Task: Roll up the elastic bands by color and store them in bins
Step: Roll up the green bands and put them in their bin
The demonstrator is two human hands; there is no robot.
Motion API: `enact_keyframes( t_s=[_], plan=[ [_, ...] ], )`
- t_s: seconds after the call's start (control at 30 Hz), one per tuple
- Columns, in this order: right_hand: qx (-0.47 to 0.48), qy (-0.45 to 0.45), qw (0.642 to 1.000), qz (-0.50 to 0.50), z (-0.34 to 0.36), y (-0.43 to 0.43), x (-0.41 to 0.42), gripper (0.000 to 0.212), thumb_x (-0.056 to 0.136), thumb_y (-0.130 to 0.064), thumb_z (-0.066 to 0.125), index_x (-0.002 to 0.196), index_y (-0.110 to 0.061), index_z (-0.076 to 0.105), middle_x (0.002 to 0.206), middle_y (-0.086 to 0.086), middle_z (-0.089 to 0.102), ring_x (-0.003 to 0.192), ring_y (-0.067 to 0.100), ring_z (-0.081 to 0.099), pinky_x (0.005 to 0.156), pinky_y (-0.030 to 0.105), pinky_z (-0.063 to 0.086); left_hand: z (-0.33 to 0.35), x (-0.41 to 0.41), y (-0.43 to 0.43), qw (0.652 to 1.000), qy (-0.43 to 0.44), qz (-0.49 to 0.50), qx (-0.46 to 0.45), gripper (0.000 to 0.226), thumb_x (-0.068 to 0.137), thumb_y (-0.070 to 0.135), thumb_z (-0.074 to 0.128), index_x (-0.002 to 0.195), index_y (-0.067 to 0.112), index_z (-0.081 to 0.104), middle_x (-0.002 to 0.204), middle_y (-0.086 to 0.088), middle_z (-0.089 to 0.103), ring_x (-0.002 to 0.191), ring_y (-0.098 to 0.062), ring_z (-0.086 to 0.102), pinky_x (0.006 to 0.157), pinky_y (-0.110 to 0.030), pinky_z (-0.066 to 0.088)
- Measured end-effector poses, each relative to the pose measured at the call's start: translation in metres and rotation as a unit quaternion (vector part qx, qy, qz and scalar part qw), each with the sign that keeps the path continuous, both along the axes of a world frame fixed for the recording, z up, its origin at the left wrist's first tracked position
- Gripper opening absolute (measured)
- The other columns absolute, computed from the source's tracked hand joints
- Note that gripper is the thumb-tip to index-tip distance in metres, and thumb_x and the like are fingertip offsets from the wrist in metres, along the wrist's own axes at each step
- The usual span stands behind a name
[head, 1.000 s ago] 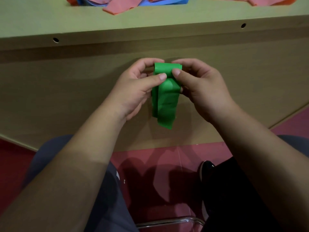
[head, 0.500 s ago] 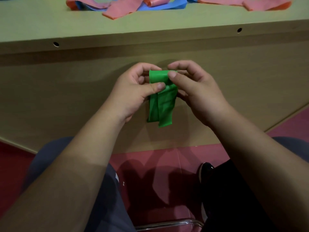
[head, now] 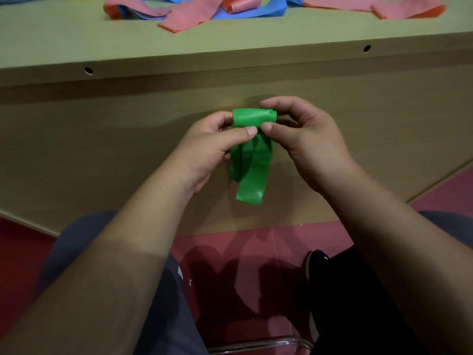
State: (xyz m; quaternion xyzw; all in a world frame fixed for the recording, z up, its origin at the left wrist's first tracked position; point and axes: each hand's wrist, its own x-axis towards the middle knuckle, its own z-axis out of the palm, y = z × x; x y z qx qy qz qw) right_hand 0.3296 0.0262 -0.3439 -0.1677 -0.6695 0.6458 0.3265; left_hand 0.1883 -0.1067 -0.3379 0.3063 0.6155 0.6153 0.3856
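A green elastic band (head: 252, 160) is partly rolled at its top end, and its loose tail hangs down in front of the desk's front panel. My left hand (head: 207, 152) pinches the left end of the roll between thumb and fingers. My right hand (head: 304, 139) pinches the right end, fingers curled over the top and thumb beneath. Both thumbs meet at the roll's lower edge. No bin is in view.
On the desk top (head: 76, 39) lie several loose pink bands (head: 189, 17) and a blue band (head: 253, 11) in a tangle at the far edge. Below are my knees, a black shoe (head: 317, 262), the red floor and a chrome chair bar (head: 256, 345).
The roll at the top has grown thicker and the hanging tail has become shorter. The camera has tilted up a little, showing more of the desk top.
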Motion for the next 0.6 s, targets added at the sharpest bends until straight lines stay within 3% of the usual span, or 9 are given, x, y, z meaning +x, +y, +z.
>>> enact_keyframes(
  t_s=[0.1,0.2,0.3,0.5,0.6],
  plan=[
    [0.011,-0.001,1.0,-0.003,0.0004,0.0004,0.001,0.034,0.089,0.008,0.075,0.111,-0.018,0.075,0.108,0.004,0.078,0.105,0.02,0.073,0.096,0.038,0.061,-0.0001,-0.0023,0.0001,1.0,-0.006,0.003,0.018,0.037,0.091,0.021,0.081,0.126,0.015,0.07,0.118,-0.008,0.077,0.109,-0.022,0.074,0.101,-0.044,0.054],
    [0.017,-0.003,1.0,0.01,-0.0002,0.0006,0.0006,0.034,0.087,0.007,0.073,0.108,-0.019,0.075,0.107,0.004,0.076,0.104,0.021,0.072,0.095,0.039,0.059,-0.0026,-0.006,0.0011,0.999,0.013,0.017,0.032,0.031,0.088,0.02,0.082,0.117,0.019,0.072,0.107,-0.004,0.078,0.1,-0.02,0.073,0.089,-0.038,0.056],
    [-0.012,0.005,1.0,0.024,-0.0003,0.0006,-0.0004,0.025,0.088,-0.007,0.073,0.109,-0.02,0.073,0.108,0.001,0.073,0.106,0.021,0.068,0.1,0.044,0.055,-0.0027,-0.0053,0.0016,0.998,0.032,0.019,0.05,0.032,0.09,0.003,0.078,0.118,0.015,0.069,0.099,-0.003,0.076,0.093,-0.015,0.07,0.075,-0.024,0.055],
    [0.0,-0.034,0.999,-0.009,-0.0057,0.0003,-0.0031,0.029,0.091,-0.029,0.079,0.118,-0.019,0.079,0.115,0.021,0.076,0.103,0.03,0.072,0.102,0.06,0.057,-0.0021,-0.0072,0.0007,0.997,0.036,0.023,0.072,0.047,0.082,-0.001,0.083,0.123,0.017,0.072,0.109,-0.013,0.075,0.106,-0.027,0.07,0.094,-0.042,0.061],
    [0.008,-0.033,0.999,-0.015,-0.0039,0.0016,-0.002,0.026,0.092,-0.022,0.08,0.118,-0.018,0.079,0.108,0.012,0.079,0.099,0.02,0.072,0.101,0.051,0.059,-0.0004,-0.0062,0.0,0.999,0.014,0.025,0.036,0.044,0.087,-0.001,0.079,0.128,0.011,0.069,0.108,-0.007,0.077,0.102,-0.02,0.074,0.083,-0.03,0.06]
  ],
)
